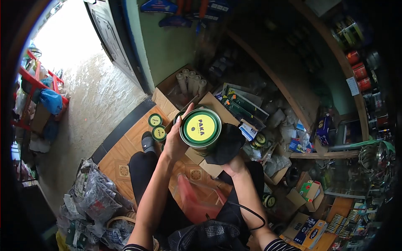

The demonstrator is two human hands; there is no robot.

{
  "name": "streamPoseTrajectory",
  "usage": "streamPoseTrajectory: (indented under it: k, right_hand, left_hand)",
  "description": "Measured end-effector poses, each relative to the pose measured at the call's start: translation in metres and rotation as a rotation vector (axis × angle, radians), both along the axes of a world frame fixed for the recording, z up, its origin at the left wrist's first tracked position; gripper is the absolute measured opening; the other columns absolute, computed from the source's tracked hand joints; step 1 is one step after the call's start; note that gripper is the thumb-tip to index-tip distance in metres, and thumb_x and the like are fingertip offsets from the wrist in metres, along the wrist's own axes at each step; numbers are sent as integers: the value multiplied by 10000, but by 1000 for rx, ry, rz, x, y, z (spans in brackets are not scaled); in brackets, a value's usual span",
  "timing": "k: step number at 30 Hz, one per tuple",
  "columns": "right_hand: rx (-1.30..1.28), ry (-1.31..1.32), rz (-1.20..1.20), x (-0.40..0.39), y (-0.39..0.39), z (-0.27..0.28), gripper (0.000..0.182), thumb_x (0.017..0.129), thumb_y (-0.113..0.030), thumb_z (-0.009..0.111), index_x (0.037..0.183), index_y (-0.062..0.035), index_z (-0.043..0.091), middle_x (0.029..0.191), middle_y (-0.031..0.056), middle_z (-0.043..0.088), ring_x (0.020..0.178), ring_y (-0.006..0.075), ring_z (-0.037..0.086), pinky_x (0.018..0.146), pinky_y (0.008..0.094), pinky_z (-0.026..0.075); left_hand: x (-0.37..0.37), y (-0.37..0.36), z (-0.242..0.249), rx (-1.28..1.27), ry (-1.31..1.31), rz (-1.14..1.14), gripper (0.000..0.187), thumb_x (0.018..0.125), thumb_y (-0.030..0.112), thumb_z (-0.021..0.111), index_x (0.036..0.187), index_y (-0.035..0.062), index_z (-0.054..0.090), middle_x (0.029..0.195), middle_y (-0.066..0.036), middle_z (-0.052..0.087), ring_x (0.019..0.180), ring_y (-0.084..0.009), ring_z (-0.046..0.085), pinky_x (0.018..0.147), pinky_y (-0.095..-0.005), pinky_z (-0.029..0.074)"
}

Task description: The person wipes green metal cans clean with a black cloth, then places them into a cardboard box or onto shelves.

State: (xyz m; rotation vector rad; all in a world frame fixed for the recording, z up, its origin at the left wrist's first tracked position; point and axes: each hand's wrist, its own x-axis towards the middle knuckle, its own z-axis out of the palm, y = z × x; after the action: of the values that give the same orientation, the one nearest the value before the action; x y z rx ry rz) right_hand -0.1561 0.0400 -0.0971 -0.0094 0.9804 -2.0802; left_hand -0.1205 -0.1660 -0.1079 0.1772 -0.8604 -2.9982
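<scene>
- The green PAKA can (201, 127) is held off the floor at the centre of the view, its lid and yellow label turned toward the camera; exact tilt cannot be told.
- The can is gripped from its 9 o'clock side by the left hand (176, 142), closed on the wall, one digit laid along the rim toward 10 o'clock; the fingers underneath are hidden.
- A bunched black cloth (228, 144) is held by the right hand (235, 165) at the can's 4 o'clock. The fingers are covered by it, so their exact placement cannot be told; the cloth appears to be touching the can's wall.
- Steady support is judged essential: the weight should be carried by the left palm, not by the fingertips at the rim.
- Cloth pressure is best kept flat and even, with the can turned in small steps and the label treated lightly.
- Loose folds should be gathered in, so that the rim is not snagged.
- Two other cans (157, 126) are noted near 9 o'clock on the tiled floor (138, 140); clearance from them is advised.
- At 12 o'clock, a box of white tubes (192, 82) is seen; at 6 o'clock, a blurred red plastic object (194, 201).
</scene>
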Motion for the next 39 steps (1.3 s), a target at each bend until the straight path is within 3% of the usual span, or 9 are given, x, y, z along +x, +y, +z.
streamPoseTrajectory:
  k: [4,8,11,18,23,24,26,32,39]
  right_hand:
    - [-7,245,-61,10,-25,31,722,1005,-338,655,1603,-108,323,1544,63,469,1398,182,474,1176,401,417]
    - [287,765,8,-1,-22,44,795,991,-90,645,1643,-59,192,1572,74,442,1432,186,430,1204,339,335]
    - [760,1217,-130,-37,-15,27,579,908,36,662,1464,3,506,1428,90,579,1308,226,547,1152,326,383]
    - [255,590,-236,-42,-48,112,402,1002,-86,623,1386,18,566,1236,84,668,1075,143,662,971,292,541]
    - [371,1101,120,-56,-77,119,382,904,-106,648,1275,-14,637,1242,95,662,1169,214,623,1053,316,431]
    - [627,1549,128,-60,-83,102,425,859,-95,704,1264,10,627,1198,143,654,1175,278,618,1028,356,455]
    - [1032,1462,-75,-49,-94,79,455,833,-71,723,1264,25,613,1189,185,610,1178,332,603,1011,379,463]
    - [1109,1331,-267,-76,-75,54,309,826,21,664,1122,58,584,1064,166,604,1000,358,633,890,425,502]
    - [690,1302,-10,-59,-77,59,418,963,-251,682,1247,52,640,1308,223,583,1211,405,580,1066,459,447]
  left_hand:
    - [10,10,-37,284,48,-33,990,855,824,498,1537,109,438,1520,-87,529,1397,-250,504,1181,-455,388]
    - [20,16,-26,432,52,-50,1229,678,957,523,1534,80,436,1511,-149,538,1374,-312,538,1136,-530,434]
    - [15,7,-12,500,143,-12,1111,755,909,542,1560,152,420,1571,-127,479,1428,-324,479,1170,-522,394]
    - [4,-25,-1,454,62,164,752,1005,621,490,1573,139,387,1559,-149,457,1426,-348,458,1147,-644,379]
    - [-10,-22,2,501,73,110,723,1019,586,445,1532,76,437,1525,-212,496,1382,-384,513,1163,-588,396]
    - [-13,-19,3,496,51,131,723,1013,602,445,1528,95,451,1524,-206,505,1380,-389,515,1167,-580,395]
    - [-15,-17,-6,524,2,178,664,1028,510,467,1532,78,439,1546,-161,491,1381,-328,523,1169,-497,407]
    - [-24,-4,-9,290,-26,160,595,981,354,581,1520,163,418,1483,-109,527,1366,-283,525,1136,-462,437]
    - [-37,4,-45,146,-70,192,594,945,346,516,1499,161,409,1391,-116,564,1247,-258,594,1075,-396,489]
